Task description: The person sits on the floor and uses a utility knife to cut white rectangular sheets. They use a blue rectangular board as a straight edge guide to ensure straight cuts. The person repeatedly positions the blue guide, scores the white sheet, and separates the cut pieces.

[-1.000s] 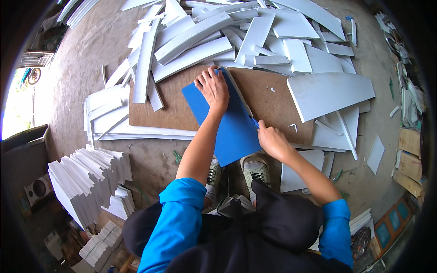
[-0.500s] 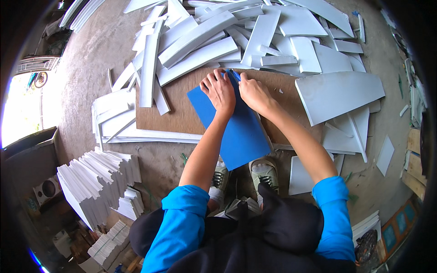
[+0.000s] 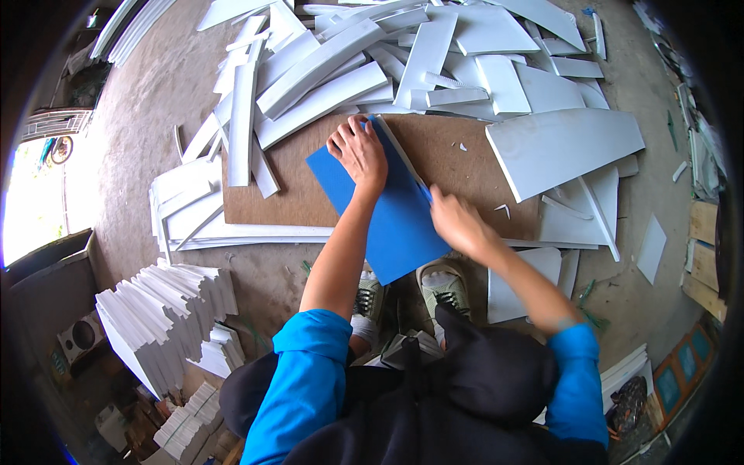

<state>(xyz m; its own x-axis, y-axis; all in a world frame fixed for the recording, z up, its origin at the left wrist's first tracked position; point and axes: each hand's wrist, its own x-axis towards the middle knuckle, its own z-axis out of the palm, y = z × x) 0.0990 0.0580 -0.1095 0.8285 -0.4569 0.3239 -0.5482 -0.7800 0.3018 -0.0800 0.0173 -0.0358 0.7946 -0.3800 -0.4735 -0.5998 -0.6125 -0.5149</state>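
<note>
A flat blue sheet (image 3: 394, 232) lies slantwise on the brown wooden board (image 3: 310, 203), its near corner jutting past the board's front edge toward my shoes. A narrow white edge (image 3: 397, 149) shows along its right side. My left hand (image 3: 361, 157) presses on the far end of the sheet, fingers bent over its top edge. My right hand (image 3: 459, 225), slightly blurred, is closed round a blue cutter knife (image 3: 424, 191) at the sheet's right edge, about halfway down. The blade cannot be made out.
Behind the board rises a heap of white offcut panels (image 3: 325, 89). A large white panel (image 3: 570, 151) overlaps the board's right end. At the left stand stacked white sheets (image 3: 170, 322). Small white scraps (image 3: 504, 209) dot the board. My shoes (image 3: 446, 294) are just in front.
My right hand has drawn the cutter knife toward me along the sheet's right edge, from the far end to midway. The left hand still presses the far end. The view has shifted slightly.
</note>
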